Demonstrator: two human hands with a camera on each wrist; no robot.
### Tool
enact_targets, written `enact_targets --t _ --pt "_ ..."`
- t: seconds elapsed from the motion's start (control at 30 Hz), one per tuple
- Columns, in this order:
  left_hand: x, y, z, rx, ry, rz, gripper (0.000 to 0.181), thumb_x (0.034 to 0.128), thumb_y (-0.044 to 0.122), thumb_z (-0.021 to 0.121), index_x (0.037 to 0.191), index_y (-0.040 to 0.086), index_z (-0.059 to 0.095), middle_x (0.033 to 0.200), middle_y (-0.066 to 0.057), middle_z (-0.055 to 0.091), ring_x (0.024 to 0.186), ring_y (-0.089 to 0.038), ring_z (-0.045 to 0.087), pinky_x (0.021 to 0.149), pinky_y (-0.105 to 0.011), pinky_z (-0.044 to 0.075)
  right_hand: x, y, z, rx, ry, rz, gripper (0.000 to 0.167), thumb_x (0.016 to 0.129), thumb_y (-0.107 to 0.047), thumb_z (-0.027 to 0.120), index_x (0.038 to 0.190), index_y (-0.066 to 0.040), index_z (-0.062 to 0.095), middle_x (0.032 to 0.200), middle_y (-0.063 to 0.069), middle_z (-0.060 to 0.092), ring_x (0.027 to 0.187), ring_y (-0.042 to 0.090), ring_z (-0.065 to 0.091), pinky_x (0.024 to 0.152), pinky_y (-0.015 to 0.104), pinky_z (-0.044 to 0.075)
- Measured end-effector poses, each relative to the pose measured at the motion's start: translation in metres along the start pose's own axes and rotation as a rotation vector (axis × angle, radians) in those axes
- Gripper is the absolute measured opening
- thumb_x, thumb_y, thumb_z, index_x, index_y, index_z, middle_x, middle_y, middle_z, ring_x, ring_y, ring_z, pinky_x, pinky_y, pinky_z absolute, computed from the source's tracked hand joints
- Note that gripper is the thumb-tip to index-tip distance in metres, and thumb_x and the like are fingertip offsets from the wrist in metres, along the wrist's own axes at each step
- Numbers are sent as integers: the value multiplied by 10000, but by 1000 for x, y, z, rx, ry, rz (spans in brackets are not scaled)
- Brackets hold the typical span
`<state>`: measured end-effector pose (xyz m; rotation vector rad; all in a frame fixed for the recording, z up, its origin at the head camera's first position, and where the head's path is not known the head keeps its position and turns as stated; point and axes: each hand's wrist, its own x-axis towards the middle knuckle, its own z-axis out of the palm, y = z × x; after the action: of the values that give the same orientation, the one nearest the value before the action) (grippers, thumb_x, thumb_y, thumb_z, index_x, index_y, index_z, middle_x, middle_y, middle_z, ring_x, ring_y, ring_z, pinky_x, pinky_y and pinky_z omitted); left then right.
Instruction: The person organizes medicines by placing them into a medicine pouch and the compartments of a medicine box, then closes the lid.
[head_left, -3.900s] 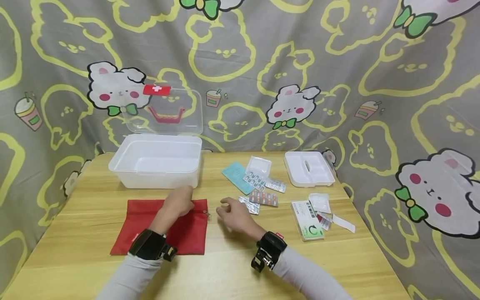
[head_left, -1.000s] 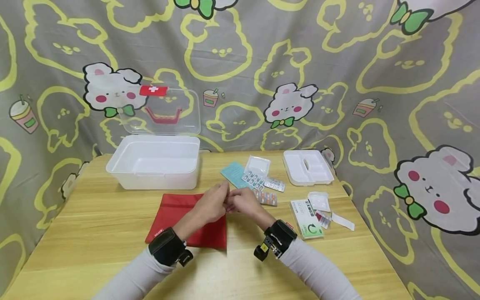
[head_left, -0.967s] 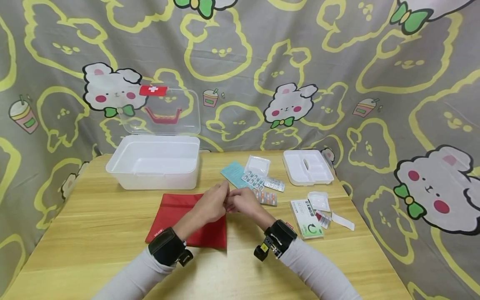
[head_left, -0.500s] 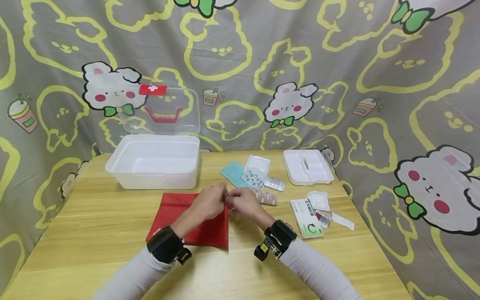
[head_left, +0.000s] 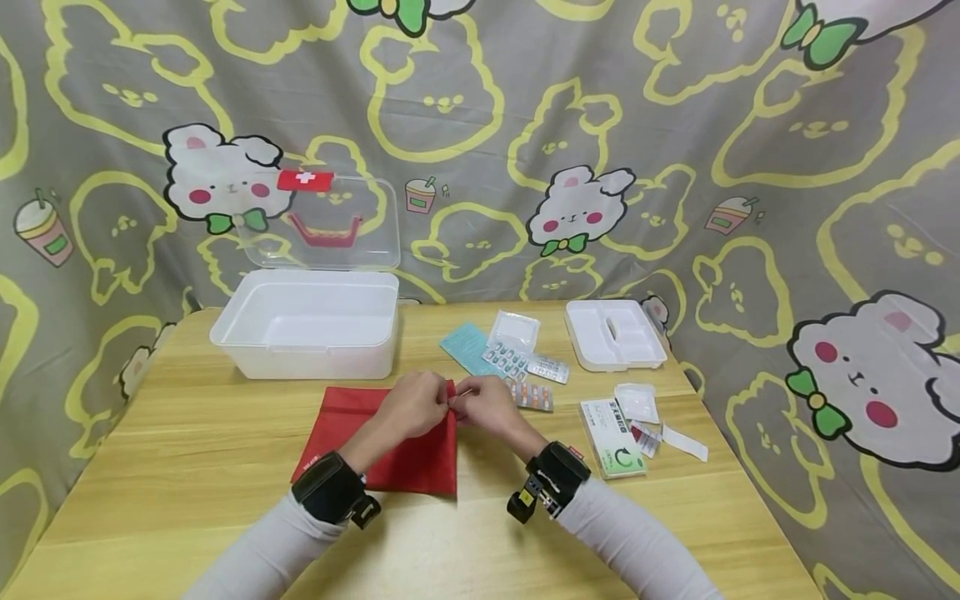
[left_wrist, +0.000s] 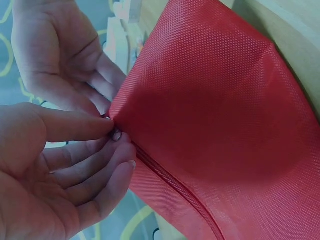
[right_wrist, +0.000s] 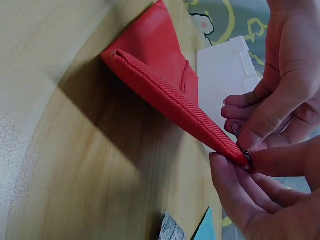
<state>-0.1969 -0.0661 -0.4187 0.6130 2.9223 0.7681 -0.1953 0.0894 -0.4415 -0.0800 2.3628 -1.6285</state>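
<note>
A red fabric pouch point(head_left: 378, 454) lies on the table, its right edge lifted toward the hands. Its zipper point(left_wrist: 182, 190) looks closed along the stretch seen in the left wrist view. The left hand point(head_left: 415, 406) pinches the small metal zipper pull point(left_wrist: 116, 135) between thumb and forefinger at the pouch's corner. Right beside it, the right hand point(head_left: 489, 407) pinches that same corner at the zipper's end, as the right wrist view shows. A metal loop of the pull point(right_wrist: 236, 128) sticks out by the left fingers. The pouch's contents are hidden.
Behind the pouch stands a white plastic box point(head_left: 322, 362), its clear lid point(head_left: 375, 242) raised. Several blister packs point(head_left: 508, 358) and a teal packet point(head_left: 465, 347) lie beyond the right hand. Farther right are a divided white tray point(head_left: 611, 354) and a medicine box point(head_left: 611, 437).
Over the last few seconds the pouch has slid right and both hands have met at its right corner. Lately the hands have shifted slightly and the red corner shows between them.
</note>
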Motion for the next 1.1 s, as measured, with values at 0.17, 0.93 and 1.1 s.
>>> enact_targets --t 0.17,0.93,1.1 --pt "-1 -3 0 -10 -33 8 182 847 16 704 683 96 691 594 42 608 600 -137 527 559 -256 423 -1 2 1 -76 16 -80 111 871 25 654 938 28 742 814 154 746 786 413 734 656 363 625" --pt "-16 -33 -31 -26 -145 -87 269 843 -27 655 596 77 626 517 37 411 515 -119 377 493 -228 304 2 12 -37 -227 175 -134 120 891 20 652 957 -2 750 805 108 735 663 155 677 602 259 552" --pt "-19 -44 -44 29 -155 -85 260 845 5 676 605 92 623 543 26 480 549 -133 453 511 -241 359 3 17 -50 -197 203 -100 136 896 37 637 979 19 743 861 139 737 704 211 705 619 287 592"
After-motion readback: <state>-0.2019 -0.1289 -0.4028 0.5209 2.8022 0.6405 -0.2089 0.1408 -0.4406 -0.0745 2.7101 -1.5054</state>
